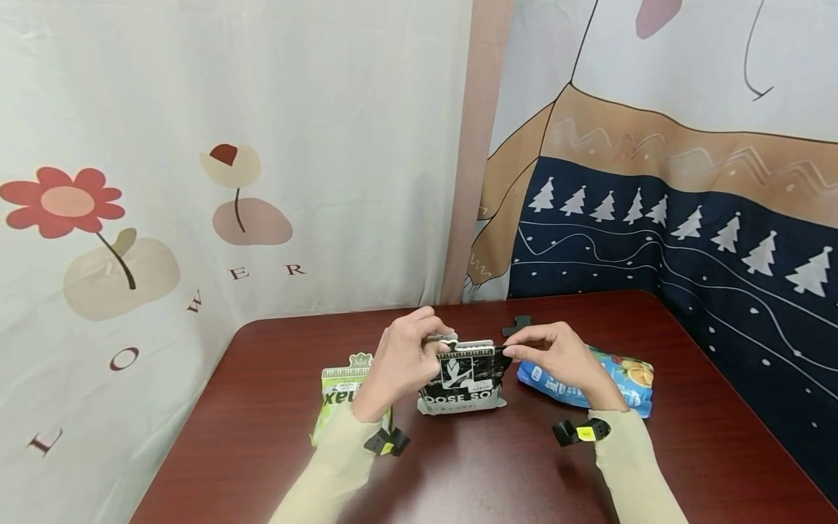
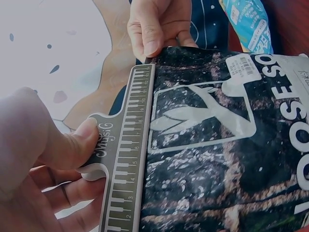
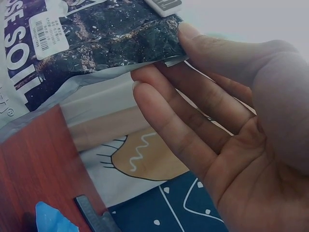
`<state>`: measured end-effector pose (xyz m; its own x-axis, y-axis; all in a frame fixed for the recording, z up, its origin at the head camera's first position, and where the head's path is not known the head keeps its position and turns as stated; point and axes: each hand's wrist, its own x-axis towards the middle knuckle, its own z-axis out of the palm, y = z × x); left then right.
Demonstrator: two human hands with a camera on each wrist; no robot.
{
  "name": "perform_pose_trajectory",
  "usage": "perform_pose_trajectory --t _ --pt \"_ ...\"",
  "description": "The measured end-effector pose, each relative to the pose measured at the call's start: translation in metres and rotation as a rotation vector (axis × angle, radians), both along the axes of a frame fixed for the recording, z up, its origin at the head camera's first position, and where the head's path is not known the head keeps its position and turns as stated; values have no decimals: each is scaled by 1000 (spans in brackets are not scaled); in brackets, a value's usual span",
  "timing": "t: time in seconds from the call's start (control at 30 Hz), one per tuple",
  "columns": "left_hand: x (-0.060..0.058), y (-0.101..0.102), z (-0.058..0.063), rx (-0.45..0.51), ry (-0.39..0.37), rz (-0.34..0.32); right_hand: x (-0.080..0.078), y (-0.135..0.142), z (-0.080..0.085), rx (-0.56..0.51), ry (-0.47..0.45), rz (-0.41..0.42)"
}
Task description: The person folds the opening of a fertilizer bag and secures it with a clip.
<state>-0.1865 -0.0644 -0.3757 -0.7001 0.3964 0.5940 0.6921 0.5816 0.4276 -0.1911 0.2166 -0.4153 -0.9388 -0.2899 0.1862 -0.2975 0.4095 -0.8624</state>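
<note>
A black and white soil bag (image 1: 458,393), printed "LOOSE SOIL", stands on the table between both hands. Across its top edge sits a grey bag clip (image 2: 130,145) with a piano-key ruler and the word "Music". My left hand (image 1: 404,360) pinches the clip's handle between thumb and fingers. At the bag's top right corner, my right hand (image 1: 566,356) pinches the black film between thumb and index finger; in the right wrist view its other fingers stretch out below the bag (image 3: 111,43). The clip's end lies just short of that corner.
To the left lies a green bag (image 1: 327,407) with a similar clip (image 1: 360,360) on its top, partly behind the left forearm. A blue bag (image 1: 631,393) with fruit pictures lies right, partly behind the right hand. A small black object (image 1: 520,322) sits near the table's (image 1: 262,378) back edge.
</note>
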Motion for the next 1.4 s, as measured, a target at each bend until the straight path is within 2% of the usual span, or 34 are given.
perform_pose_trajectory --t 0.13,0.5,0.8,0.97,1.2,1.4 --pt "2 5 -1 1 -27 -2 -1 0 0 -5 5 14" --pt "3 11 -7 -5 -44 10 -2 1 -1 -16 7 29" --pt "4 10 -6 5 -76 -15 -2 2 -2 -3 -5 4" --pt "1 3 -8 3 -76 -79 -2 2 -2 -13 1 16" --pt "-5 -8 -15 100 -146 -207 -1 1 -1 -5 20 39" --pt "-6 -13 -21 135 -160 -215 -2 -1 -3 0 1 67"
